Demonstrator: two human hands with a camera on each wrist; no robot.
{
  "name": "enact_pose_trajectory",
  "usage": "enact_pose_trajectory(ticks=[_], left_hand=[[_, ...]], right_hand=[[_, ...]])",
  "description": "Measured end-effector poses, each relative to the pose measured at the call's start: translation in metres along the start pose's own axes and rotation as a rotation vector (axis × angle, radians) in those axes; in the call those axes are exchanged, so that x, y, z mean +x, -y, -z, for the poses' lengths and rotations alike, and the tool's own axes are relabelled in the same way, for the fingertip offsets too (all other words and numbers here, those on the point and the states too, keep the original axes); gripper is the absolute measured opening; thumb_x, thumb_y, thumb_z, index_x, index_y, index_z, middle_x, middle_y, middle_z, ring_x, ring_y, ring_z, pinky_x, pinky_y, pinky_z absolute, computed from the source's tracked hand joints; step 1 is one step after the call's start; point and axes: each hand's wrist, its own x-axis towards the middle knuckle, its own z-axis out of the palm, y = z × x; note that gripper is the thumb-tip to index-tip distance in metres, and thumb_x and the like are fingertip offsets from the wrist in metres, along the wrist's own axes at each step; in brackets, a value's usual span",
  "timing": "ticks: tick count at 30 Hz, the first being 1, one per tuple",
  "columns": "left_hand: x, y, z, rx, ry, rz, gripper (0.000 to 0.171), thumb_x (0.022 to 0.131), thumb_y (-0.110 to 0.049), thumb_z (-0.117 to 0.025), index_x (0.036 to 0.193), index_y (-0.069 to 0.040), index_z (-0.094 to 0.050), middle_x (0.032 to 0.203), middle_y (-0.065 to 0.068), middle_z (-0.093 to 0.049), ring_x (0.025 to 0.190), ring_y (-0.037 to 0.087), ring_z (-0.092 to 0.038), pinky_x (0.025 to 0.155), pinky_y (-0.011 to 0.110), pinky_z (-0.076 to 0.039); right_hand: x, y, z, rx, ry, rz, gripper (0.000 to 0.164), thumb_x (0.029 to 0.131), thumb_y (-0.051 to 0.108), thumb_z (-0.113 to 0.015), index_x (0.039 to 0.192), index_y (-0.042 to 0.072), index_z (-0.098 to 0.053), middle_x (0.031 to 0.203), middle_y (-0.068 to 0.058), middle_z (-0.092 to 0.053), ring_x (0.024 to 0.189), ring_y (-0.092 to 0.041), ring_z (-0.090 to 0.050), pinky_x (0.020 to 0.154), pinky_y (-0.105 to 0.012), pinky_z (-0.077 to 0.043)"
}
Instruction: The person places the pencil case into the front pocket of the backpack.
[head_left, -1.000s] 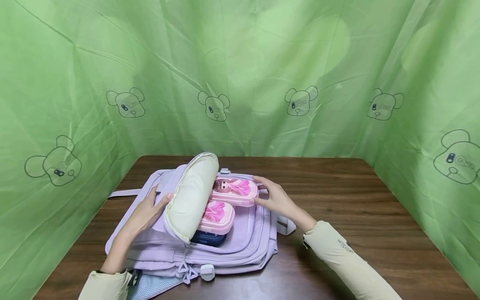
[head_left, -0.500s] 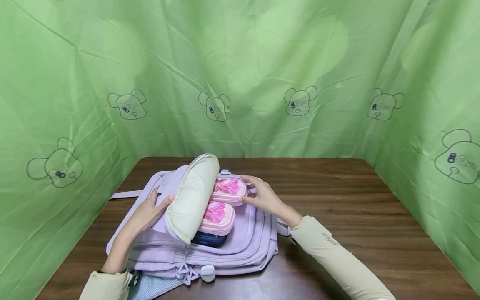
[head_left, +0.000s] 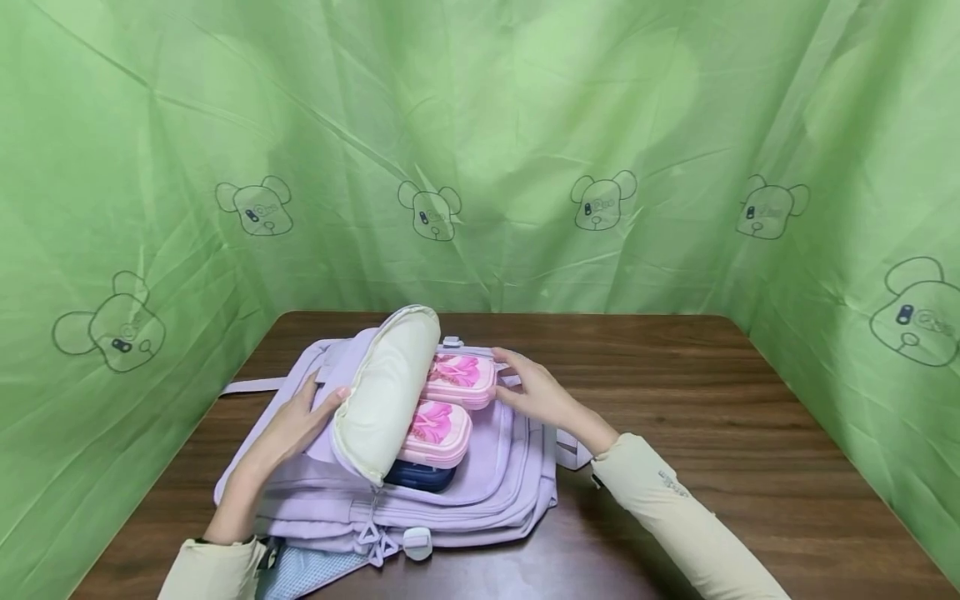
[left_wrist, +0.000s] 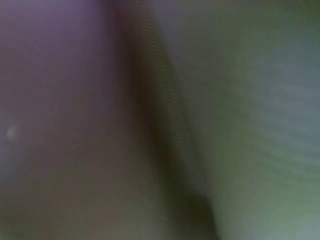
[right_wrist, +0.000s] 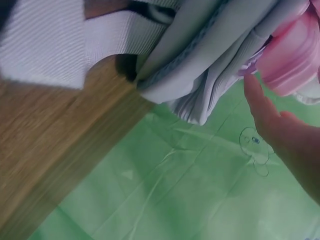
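Note:
A lilac backpack (head_left: 495, 475) lies flat on the brown table (head_left: 712, 400). My left hand (head_left: 296, 425) holds its flap (head_left: 382, 392) up, thumb on the rim, so the cream lining shows. Under the flap lie two pink pencil cases, the far one (head_left: 461, 379) and the near one (head_left: 438, 429), with a dark blue case (head_left: 420, 477) below them. My right hand (head_left: 525, 387) touches the right end of the far pink case with straight fingers. The right wrist view shows that hand (right_wrist: 280, 130) beside the pink case (right_wrist: 295, 60) and the backpack's edge (right_wrist: 215, 45). The left wrist view is only blurred fabric.
Green cloth with bear drawings (head_left: 600, 200) walls the table on three sides. A lilac strap (head_left: 247, 386) trails off the backpack's left, and a white buckle (head_left: 416, 543) lies at its near edge. Bare table spreads to the right.
The right hand pushed the far pink case leftward under the flap, hiding its doll picture, then eased back slightly. The left hand kept the flap up.

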Motion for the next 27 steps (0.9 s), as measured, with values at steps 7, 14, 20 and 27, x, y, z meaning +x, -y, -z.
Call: enact_pose_trajectory(ticks=[7, 14, 20, 27], left_hand=[[0.001, 0.000, -0.002, -0.013, -0.028, -0.022, 0.077, 0.098, -0.048, -0.035, 0.143, 0.010, -0.016, 0.137, 0.040, -0.028, 0.120, 0.056, -0.032, 0.098, 0.061, -0.028], [0.001, 0.001, -0.004, -0.013, -0.025, -0.011, 0.076, 0.097, -0.049, -0.035, 0.141, 0.011, -0.023, 0.135, 0.039, -0.032, 0.119, 0.055, -0.035, 0.097, 0.061, -0.031], [0.000, -0.001, 0.000, -0.017, -0.003, 0.006, 0.077, 0.097, -0.050, -0.034, 0.142, 0.012, -0.020, 0.136, 0.040, -0.029, 0.120, 0.056, -0.033, 0.097, 0.061, -0.029], [-0.001, -0.003, 0.001, -0.014, 0.008, 0.011, 0.079, 0.097, -0.051, -0.034, 0.142, 0.012, -0.017, 0.136, 0.041, -0.027, 0.119, 0.057, -0.032, 0.098, 0.062, -0.028]], right_hand=[[-0.007, -0.002, -0.001, 0.005, -0.016, 0.006, 0.048, 0.087, 0.001, -0.060, 0.132, -0.005, -0.044, 0.122, -0.022, -0.055, 0.102, -0.036, -0.060, 0.085, -0.040, -0.050], [-0.002, -0.003, -0.008, 0.017, -0.142, 0.010, 0.039, 0.085, 0.005, -0.066, 0.120, -0.006, -0.055, 0.109, -0.019, -0.064, 0.091, -0.031, -0.065, 0.082, -0.040, -0.052], [0.009, 0.003, -0.013, -0.010, -0.235, -0.119, 0.032, 0.084, 0.012, -0.069, 0.113, -0.002, -0.063, 0.093, -0.011, -0.069, 0.079, -0.021, -0.067, 0.070, -0.031, -0.054], [0.018, 0.010, -0.019, -0.015, -0.229, -0.118, 0.035, 0.082, 0.010, -0.070, 0.114, -0.001, -0.061, 0.091, -0.011, -0.070, 0.074, -0.021, -0.068, 0.065, -0.027, -0.054]])
